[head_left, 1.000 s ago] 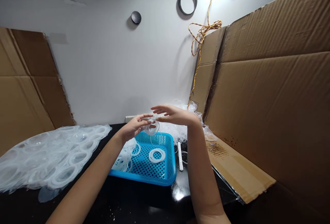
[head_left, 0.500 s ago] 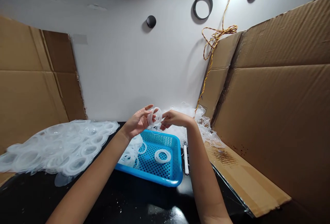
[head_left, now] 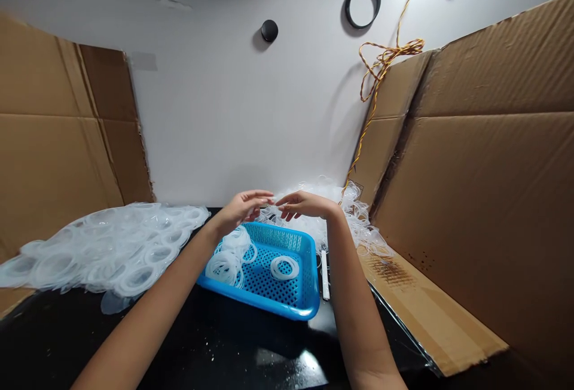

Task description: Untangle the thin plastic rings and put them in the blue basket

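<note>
My left hand (head_left: 246, 207) is raised over the back rim of the blue perforated basket (head_left: 313, 270). Its fingers reach right with the thumb below, closed around something whitish that I cannot make out clearly. My right hand (head_left: 302, 203) faces it, wrist bent, fingers apart and pointing left and down. The fingertips of both hands nearly meet. In the basket, a neat stack of translucent white rings (head_left: 284, 268) lies at the right, and a looser pile of rings (head_left: 224, 267) fills the left side.
Sheets of translucent rings (head_left: 107, 249) lie heaped at the left. Thin, stringy translucent scraps (head_left: 354, 222) are piled behind the basket. A white-handled tool (head_left: 324, 273) lies right of it on the black table (head_left: 251, 354). Cardboard panels (head_left: 484, 186) flank both sides; a yellow twisted cord (head_left: 370, 115) hangs down.
The translucent rings plainly visible in my left hand are now mostly out of sight. That hand has turned, its fingers now reaching right. The right hand's fingers have loosened. The view has shifted slightly.
</note>
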Demonstrator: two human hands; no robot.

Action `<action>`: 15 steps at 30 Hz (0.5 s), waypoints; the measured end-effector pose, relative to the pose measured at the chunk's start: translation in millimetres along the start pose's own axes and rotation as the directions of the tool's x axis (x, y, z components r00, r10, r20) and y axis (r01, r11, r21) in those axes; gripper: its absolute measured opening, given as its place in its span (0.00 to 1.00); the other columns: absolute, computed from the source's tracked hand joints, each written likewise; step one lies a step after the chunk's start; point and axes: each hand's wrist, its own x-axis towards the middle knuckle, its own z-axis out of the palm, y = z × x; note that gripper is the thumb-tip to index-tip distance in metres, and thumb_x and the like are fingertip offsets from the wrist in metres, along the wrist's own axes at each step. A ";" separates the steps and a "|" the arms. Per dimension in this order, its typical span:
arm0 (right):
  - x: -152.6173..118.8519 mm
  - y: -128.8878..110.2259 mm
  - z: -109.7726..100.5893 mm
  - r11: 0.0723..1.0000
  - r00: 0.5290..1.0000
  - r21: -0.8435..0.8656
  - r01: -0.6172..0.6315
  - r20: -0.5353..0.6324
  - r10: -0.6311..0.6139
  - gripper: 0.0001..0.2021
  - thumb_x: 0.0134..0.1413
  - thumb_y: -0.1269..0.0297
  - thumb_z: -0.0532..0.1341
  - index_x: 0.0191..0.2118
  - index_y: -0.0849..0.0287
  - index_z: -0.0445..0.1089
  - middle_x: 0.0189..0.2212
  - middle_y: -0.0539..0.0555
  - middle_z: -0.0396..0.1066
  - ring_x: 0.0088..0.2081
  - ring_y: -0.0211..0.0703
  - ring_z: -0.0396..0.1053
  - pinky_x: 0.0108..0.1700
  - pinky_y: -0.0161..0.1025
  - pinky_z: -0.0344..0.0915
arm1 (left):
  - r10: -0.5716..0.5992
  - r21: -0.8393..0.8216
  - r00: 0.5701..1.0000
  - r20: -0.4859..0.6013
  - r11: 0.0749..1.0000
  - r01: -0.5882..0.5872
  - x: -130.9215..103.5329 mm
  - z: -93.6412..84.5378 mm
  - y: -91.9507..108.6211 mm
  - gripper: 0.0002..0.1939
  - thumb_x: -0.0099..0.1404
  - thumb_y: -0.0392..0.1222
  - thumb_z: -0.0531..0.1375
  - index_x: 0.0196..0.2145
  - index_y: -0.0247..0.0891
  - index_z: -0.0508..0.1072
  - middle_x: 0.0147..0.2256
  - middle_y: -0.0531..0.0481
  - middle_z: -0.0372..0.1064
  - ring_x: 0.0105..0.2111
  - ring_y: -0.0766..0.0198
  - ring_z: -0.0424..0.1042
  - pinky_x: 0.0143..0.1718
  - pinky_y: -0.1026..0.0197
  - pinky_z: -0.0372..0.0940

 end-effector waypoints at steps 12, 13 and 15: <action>-11.3 -5.3 -4.2 1.000 0.999 -0.017 -0.005 -0.033 0.004 0.17 0.60 0.62 0.55 0.51 0.66 0.66 0.37 0.61 0.74 0.35 0.38 0.73 0.36 0.33 0.66 | -0.373 0.810 0.842 0.389 0.574 -0.120 -10.2 44.5 -49.3 0.14 0.55 0.34 0.63 0.41 0.37 0.72 0.40 0.47 0.71 0.41 0.57 0.70 0.42 0.55 0.64; -11.8 -5.8 -4.3 1.000 0.999 -0.016 -0.004 -0.034 0.004 0.18 0.60 0.62 0.55 0.51 0.67 0.66 0.37 0.61 0.74 0.35 0.38 0.73 0.36 0.33 0.66 | -0.402 0.829 0.829 0.388 0.545 -0.124 -10.8 45.8 -50.5 0.13 0.59 0.37 0.60 0.44 0.37 0.70 0.42 0.46 0.70 0.41 0.58 0.70 0.42 0.53 0.65; -12.5 -6.6 -4.1 1.000 0.999 -0.014 -0.004 -0.037 0.003 0.17 0.60 0.62 0.55 0.51 0.67 0.66 0.37 0.61 0.74 0.35 0.38 0.72 0.36 0.34 0.66 | -0.437 0.854 0.816 0.378 0.504 -0.126 -11.6 47.9 -52.3 0.14 0.64 0.42 0.56 0.47 0.35 0.67 0.46 0.45 0.67 0.42 0.58 0.69 0.42 0.50 0.66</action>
